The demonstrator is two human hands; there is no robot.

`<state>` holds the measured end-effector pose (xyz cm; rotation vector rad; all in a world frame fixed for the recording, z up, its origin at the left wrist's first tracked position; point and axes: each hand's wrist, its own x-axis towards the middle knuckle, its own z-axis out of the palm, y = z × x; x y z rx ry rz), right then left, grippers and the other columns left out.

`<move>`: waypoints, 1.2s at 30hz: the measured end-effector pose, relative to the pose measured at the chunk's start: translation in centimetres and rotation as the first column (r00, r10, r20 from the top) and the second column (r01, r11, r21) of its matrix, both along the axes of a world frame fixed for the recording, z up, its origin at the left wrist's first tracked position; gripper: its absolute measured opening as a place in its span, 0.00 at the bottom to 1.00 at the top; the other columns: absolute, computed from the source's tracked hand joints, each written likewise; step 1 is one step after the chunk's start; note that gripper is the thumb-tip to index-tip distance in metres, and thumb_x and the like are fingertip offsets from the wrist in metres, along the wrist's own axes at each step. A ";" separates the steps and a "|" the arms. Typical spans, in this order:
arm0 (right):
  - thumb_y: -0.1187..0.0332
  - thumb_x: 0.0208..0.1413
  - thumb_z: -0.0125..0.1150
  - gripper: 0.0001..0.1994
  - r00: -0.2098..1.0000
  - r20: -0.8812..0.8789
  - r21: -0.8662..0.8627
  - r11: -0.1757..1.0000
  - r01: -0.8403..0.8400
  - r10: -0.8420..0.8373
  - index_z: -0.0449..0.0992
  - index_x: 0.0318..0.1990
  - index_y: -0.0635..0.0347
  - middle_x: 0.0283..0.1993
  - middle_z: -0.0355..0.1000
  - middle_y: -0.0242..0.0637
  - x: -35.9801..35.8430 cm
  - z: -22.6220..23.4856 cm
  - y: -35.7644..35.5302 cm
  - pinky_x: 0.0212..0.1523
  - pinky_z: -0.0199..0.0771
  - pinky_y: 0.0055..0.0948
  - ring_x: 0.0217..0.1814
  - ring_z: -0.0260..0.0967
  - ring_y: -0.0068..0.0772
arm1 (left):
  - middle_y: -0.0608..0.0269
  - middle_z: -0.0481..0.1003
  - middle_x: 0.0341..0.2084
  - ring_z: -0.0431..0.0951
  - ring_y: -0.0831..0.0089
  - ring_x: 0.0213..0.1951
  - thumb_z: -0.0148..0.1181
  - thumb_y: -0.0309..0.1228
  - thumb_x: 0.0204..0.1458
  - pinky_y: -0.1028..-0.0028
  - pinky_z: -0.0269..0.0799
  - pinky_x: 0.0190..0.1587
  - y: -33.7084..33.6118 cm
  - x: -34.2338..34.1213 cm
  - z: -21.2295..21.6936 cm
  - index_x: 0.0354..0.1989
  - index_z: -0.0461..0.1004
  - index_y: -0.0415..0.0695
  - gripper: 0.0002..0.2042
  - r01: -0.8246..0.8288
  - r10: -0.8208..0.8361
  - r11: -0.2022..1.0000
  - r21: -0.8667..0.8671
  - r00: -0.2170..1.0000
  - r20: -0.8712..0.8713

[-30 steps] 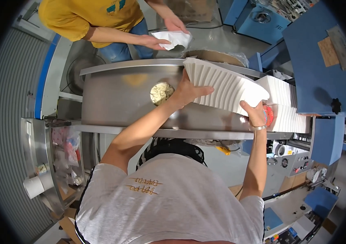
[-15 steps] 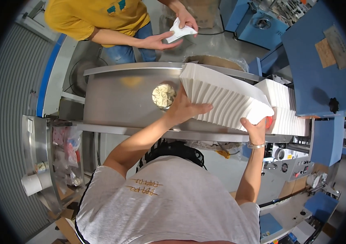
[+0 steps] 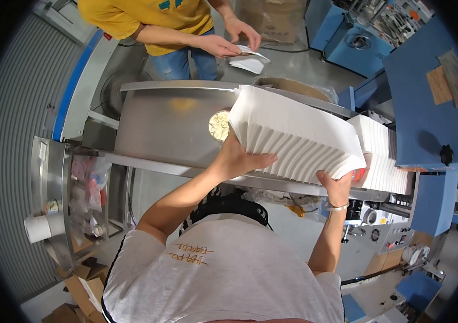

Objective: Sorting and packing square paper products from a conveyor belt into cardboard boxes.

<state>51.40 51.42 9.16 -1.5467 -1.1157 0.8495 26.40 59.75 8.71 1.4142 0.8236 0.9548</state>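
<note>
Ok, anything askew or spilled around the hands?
Slightly: the white stack held between the left hand and right hand slants over the metal table, its layers bowed rather than straight. Nothing looks spilled.

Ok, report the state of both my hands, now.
Left hand: holding the left end of the long white stack of folded, paper-like sheets.
Right hand: holding the same stack's right end.

Metal table (image 3: 156, 121) with white stacks (image 3: 386, 173), gold object (image 3: 218, 127)
</note>
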 end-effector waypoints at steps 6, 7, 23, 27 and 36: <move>0.80 0.28 0.65 0.24 0.998 0.038 -0.010 0.999 -0.049 0.049 0.68 0.40 0.67 0.36 0.70 0.36 -1.8 1.2 -0.7 0.38 0.70 0.26 0.36 0.68 0.28 | 0.57 0.67 0.42 0.67 0.71 0.45 0.68 0.27 0.35 0.71 0.66 0.45 -2.5 -2.6 2.8 0.53 0.57 0.37 0.34 -0.034 0.035 0.999 0.005 0.995 -0.095; 0.81 0.28 0.65 0.24 0.997 0.022 0.003 0.997 -0.076 0.076 0.68 0.40 0.67 0.36 0.70 0.36 -2.1 1.4 -0.9 0.38 0.70 0.26 0.37 0.68 0.28 | 0.58 0.68 0.41 0.69 0.72 0.43 0.68 0.25 0.35 0.72 0.68 0.42 -3.1 -2.9 3.1 0.52 0.59 0.37 0.32 -0.060 0.058 0.998 -0.018 0.995 -0.081; 0.78 0.28 0.70 0.33 0.873 -0.130 0.001 0.880 -0.474 0.470 0.64 0.49 0.66 0.42 0.69 0.33 -14.8 3.1 -6.8 0.44 0.69 0.26 0.43 0.67 0.25 | 0.60 0.73 0.32 0.72 0.73 0.34 0.68 0.23 0.30 0.72 0.70 0.38 -18.6 -16.8 1.4 0.41 0.69 0.36 0.24 -0.433 0.472 0.877 0.209 0.858 -0.201; 0.76 0.28 0.73 0.36 0.764 -0.048 0.134 0.762 -0.634 0.644 0.63 0.52 0.65 0.45 0.68 0.34 -19.2 3.2 -8.6 0.45 0.69 0.25 0.47 0.65 0.23 | 0.59 0.74 0.32 0.73 0.73 0.34 0.67 0.23 0.30 0.72 0.70 0.38 -24.0 -20.4 2.4 0.41 0.70 0.35 0.23 -0.580 0.617 0.783 0.224 0.769 -0.167; 0.74 0.31 0.67 0.18 0.598 0.196 0.043 0.602 -0.797 0.777 0.73 0.35 0.66 0.30 0.73 0.35 -33.1 4.8 -9.4 0.32 0.72 0.27 0.30 0.70 0.25 | 0.62 0.75 0.28 0.74 0.75 0.33 0.69 0.30 0.35 0.74 0.71 0.35 -34.9 -30.2 4.9 0.34 0.74 0.38 0.17 -0.798 0.791 0.602 0.010 0.595 -0.144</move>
